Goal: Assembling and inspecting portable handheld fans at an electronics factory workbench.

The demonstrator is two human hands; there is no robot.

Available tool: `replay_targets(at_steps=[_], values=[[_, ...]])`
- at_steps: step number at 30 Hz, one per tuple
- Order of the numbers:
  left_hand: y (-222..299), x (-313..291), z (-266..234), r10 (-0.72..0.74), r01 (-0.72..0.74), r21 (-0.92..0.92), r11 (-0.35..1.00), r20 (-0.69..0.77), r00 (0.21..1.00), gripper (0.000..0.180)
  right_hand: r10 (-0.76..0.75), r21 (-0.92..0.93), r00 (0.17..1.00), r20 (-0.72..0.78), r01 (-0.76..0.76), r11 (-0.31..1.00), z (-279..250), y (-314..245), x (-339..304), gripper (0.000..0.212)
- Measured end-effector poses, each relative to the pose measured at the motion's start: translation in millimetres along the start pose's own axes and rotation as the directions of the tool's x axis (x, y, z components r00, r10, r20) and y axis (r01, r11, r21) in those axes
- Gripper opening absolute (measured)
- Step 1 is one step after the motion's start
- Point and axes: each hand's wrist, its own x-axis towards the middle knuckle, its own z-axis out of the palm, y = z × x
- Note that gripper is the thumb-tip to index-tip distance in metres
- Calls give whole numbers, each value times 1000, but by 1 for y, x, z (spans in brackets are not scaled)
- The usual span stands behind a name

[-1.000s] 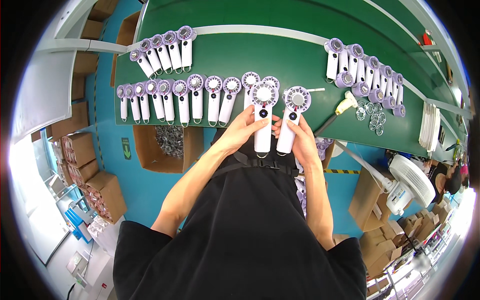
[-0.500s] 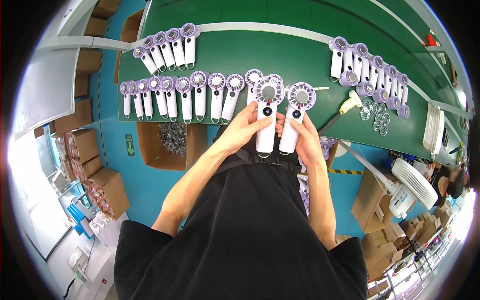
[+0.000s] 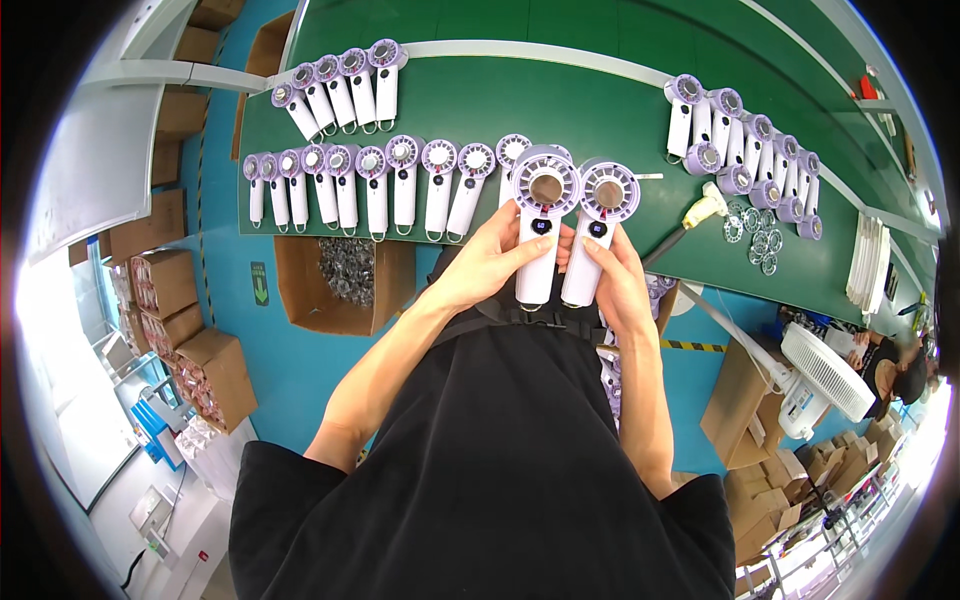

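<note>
Side by side in front of my body are two white handheld fans with round purple heads. My left hand (image 3: 485,262) is closed around the handle of the left fan (image 3: 536,275), its thumb just below the small round dark display. The right fan (image 3: 583,272) is gripped in my right hand (image 3: 622,285), the thumb lying on its handle near a similar display. Both displays are lit, and both heads point up and away from me. Behind them, another handheld fan (image 3: 513,150) is partly hidden on the green table (image 3: 560,105).
Rows of similar fans (image 3: 438,190) lie at the left, with more fans (image 3: 735,180) at the right. A cream-coloured tool (image 3: 705,206) and several clear rings (image 3: 768,242) are right of my hands. An open carton (image 3: 300,300) stands below the table edge; a white pedestal fan (image 3: 825,370) is at right.
Both held fans have tipped slightly, and their shiny centres now look brownish instead of grey. The marks lit on their displays have changed. My grip is the same.
</note>
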Motion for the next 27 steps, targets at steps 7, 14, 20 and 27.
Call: replay_targets(at_steps=[7,14,20,27], values=[[3,-7,4,22,-22,-6,1000,5,1000,42,9,-2,999,31,-9,1000,-1,0,-3,39],[2,-14,2,21,-21,-7,1000,-13,1000,40,23,-22,999,39,-22,999,0,5,-6,40],[1,-17,0,27,-27,-14,1000,-26,999,39,19,-20,999,44,-18,1000,8,2,-8,42],[1,-17,-2,28,-30,-42,999,-47,999,38,35,-34,997,68,-32,999,4,5,-5,43]])
